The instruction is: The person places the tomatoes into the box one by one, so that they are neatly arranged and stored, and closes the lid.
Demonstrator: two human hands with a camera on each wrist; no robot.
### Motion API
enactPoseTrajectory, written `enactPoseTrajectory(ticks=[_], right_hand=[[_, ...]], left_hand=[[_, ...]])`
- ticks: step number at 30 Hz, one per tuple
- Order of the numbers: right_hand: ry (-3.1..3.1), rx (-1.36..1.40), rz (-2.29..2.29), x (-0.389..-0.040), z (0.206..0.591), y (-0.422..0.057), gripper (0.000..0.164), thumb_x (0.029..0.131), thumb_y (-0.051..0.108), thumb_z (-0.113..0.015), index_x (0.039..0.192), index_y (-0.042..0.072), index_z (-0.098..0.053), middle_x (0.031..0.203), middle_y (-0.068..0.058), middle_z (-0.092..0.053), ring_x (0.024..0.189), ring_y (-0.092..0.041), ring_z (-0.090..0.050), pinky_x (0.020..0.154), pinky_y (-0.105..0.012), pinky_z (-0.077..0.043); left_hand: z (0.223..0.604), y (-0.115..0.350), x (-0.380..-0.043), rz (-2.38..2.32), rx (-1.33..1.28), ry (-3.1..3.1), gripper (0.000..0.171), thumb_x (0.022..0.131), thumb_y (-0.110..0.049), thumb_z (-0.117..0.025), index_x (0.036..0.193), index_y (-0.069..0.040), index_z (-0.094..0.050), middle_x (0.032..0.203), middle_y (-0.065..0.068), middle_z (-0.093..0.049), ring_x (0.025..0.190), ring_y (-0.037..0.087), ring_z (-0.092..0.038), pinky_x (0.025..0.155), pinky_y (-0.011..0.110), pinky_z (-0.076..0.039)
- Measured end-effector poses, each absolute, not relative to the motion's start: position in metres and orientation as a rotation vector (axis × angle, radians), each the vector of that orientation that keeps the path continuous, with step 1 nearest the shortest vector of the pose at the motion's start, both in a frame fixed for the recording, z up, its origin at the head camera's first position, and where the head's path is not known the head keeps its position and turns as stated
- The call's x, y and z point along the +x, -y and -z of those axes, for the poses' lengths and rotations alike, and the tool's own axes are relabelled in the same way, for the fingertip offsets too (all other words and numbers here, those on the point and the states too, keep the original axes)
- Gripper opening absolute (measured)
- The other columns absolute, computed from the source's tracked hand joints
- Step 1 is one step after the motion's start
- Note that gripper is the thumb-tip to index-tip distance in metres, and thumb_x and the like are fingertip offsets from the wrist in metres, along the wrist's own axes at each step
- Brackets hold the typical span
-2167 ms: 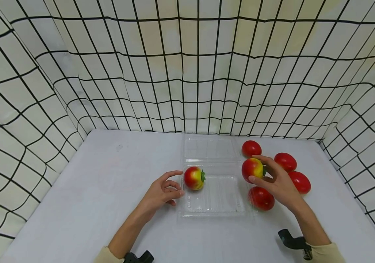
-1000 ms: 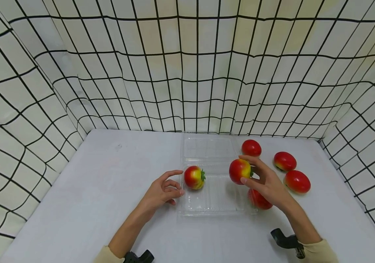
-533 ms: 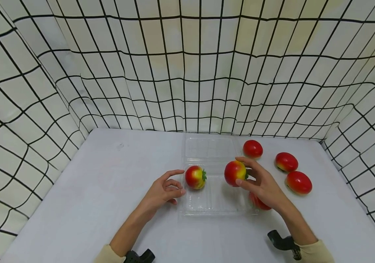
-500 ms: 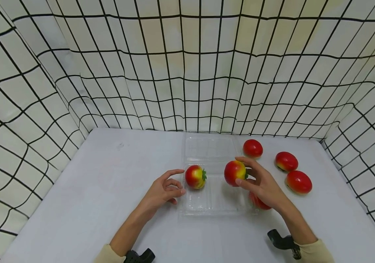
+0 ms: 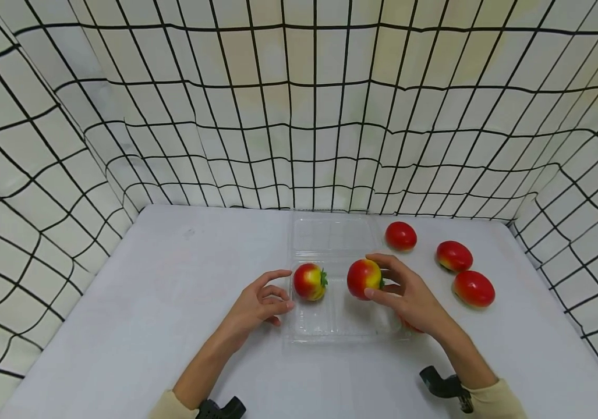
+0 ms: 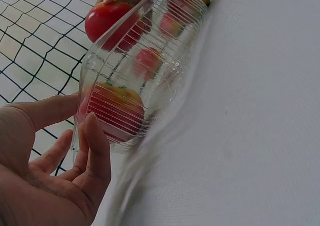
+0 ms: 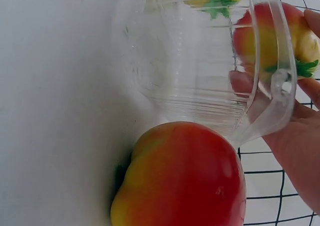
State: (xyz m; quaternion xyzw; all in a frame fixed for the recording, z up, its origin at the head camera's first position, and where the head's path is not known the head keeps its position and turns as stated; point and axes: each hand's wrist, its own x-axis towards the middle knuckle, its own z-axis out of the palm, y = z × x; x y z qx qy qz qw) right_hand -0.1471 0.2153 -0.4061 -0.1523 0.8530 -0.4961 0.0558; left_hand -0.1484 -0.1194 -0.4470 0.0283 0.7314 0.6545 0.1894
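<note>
A clear plastic clamshell box (image 5: 330, 334) lies opened on the table, its lid (image 5: 335, 235) folded back. Inside its left part sits a red-and-yellow tomato (image 5: 309, 282) with a green leafy top. My left hand (image 5: 262, 302) rests by the left wall, fingertips at the plastic, fingers loosely bent. Over the right part of the box, my right hand (image 5: 409, 294) holds another tomato (image 5: 363, 279) between thumb and fingers, leafy end toward the palm. In the right wrist view this held tomato (image 7: 272, 38) shows behind the clear wall. Gap beneath it is hard to judge.
Red tomatoes lie right of the box: one at the back (image 5: 400, 236), two farther right, the nearer tomato (image 5: 474, 289) lowest. Another tomato (image 7: 185, 181) stands close beside the box, mostly hidden under my right hand in the head view. Black netting (image 5: 314, 145) surrounds the white table.
My right hand has carried its tomato leftward, from the box's right edge to above its right part, and slightly lower. The left hand keeps its place.
</note>
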Motion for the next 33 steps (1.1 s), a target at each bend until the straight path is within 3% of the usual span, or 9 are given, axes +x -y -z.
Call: enactPoseTrajectory(ticks=[3, 7, 17, 23, 33], right_hand=[[-2.585, -0.457, 1.482, -0.147, 0.408, -0.212, 0.070, 0.088, 0.025, -0.083, 0.150, 0.021, -0.049, 0.151, -0.010, -0.054, 0.138, -0.037, -0.053, 0.104, -0.045, -0.060], [-2.569, -0.456, 1.468, -0.146, 0.408, -0.211, 0.070, 0.088, 0.028, -0.083, 0.149, 0.021, -0.050, 0.151, -0.011, -0.055, 0.136, -0.036, -0.054, 0.104, -0.048, -0.059], [-2.456, -0.474, 1.529, -0.147, 0.414, -0.205, 0.071, 0.088, 0.024, -0.083, 0.150, 0.015, -0.049, 0.152, -0.014, -0.051, 0.137, -0.041, -0.052, 0.095, -0.029, -0.062], [-2.430, -0.514, 1.545, -0.146, 0.417, -0.199, 0.070, 0.089, 0.024, -0.082, 0.151, 0.020, -0.048, 0.155, -0.013, -0.048, 0.140, -0.044, -0.049, 0.096, -0.031, -0.062], [-2.359, -0.606, 1.583, -0.145, 0.417, -0.192, 0.064, 0.090, 0.019, -0.082, 0.146, 0.019, -0.052, 0.151, -0.013, -0.052, 0.138, -0.042, -0.050, 0.095, -0.030, -0.063]], left_hand=[[0.446, 0.120, -0.147, -1.839, 0.076, -2.058, 0.062, 0.093, -0.014, -0.077, 0.148, -0.021, -0.052, 0.101, 0.004, -0.065, 0.087, 0.020, -0.065, 0.068, 0.027, -0.061], [0.446, 0.121, -0.147, -1.844, 0.074, -2.056, 0.062, 0.092, -0.015, -0.078, 0.148, -0.021, -0.052, 0.100, 0.003, -0.065, 0.087, 0.019, -0.065, 0.068, 0.027, -0.061], [0.449, 0.121, -0.148, -1.858, 0.094, -2.038, 0.063, 0.092, -0.017, -0.079, 0.149, -0.022, -0.051, 0.101, 0.001, -0.065, 0.087, 0.020, -0.065, 0.069, 0.028, -0.062], [0.449, 0.121, -0.149, -1.873, 0.095, -2.024, 0.063, 0.092, -0.016, -0.078, 0.149, -0.021, -0.051, 0.101, 0.002, -0.064, 0.086, 0.020, -0.065, 0.069, 0.028, -0.062], [0.449, 0.121, -0.148, -1.907, 0.144, -1.992, 0.060, 0.097, -0.013, -0.070, 0.152, -0.014, -0.047, 0.103, 0.003, -0.063, 0.091, 0.022, -0.066, 0.070, 0.027, -0.063]])
